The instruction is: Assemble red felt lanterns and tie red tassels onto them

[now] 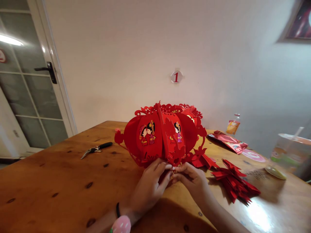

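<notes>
A red paper lantern (150,139) with cut-out scalloped edges and printed cartoon couples rests on the wooden table in front of me. At its near lower edge, my left hand (153,183) is closed in a pinch. My right hand (193,178) pinches from the other side, its fingertips almost meeting the left ones. Between them shows a small gold-coloured ring (174,172). The fingers partly hide it and the lantern's edge behind. To the right of my right hand lie folded red paper pieces (234,183) with pointed ends.
Keys with a black fob (97,149) lie left on the wooden table (60,187). At right are a red packet (228,140), a small bottle (233,124), a pile of small pieces (257,173) and a clear cup with straw (291,150). A wall stands behind the table.
</notes>
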Available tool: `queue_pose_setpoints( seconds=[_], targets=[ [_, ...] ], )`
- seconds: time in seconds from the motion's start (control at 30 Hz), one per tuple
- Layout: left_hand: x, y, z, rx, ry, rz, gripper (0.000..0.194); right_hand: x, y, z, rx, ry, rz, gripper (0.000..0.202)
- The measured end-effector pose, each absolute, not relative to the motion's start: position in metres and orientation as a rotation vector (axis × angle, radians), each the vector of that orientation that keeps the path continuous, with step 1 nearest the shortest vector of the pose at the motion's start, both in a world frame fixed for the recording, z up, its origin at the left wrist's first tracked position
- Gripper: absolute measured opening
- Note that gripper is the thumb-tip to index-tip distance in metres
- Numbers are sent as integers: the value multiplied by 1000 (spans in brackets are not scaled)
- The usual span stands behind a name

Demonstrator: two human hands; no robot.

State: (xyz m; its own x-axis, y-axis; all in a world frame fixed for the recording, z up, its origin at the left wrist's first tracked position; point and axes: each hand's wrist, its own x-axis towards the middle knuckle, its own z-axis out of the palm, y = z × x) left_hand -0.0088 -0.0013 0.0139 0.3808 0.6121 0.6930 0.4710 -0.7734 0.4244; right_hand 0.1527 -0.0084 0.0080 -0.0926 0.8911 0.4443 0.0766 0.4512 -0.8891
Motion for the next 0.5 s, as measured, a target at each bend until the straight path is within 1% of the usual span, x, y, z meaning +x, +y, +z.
queue_pose_setpoints(
  seconds=[0.27, 0.5],
  targets=[
    [-9, -4, 16, 2464, 984, 1321, 11, 153, -9, 5, -889, -1501, 857, 22],
    [-8, -4, 18, 2469, 976, 1347, 12, 153, -9, 5, -899, -1490, 866, 22]
  ],
)
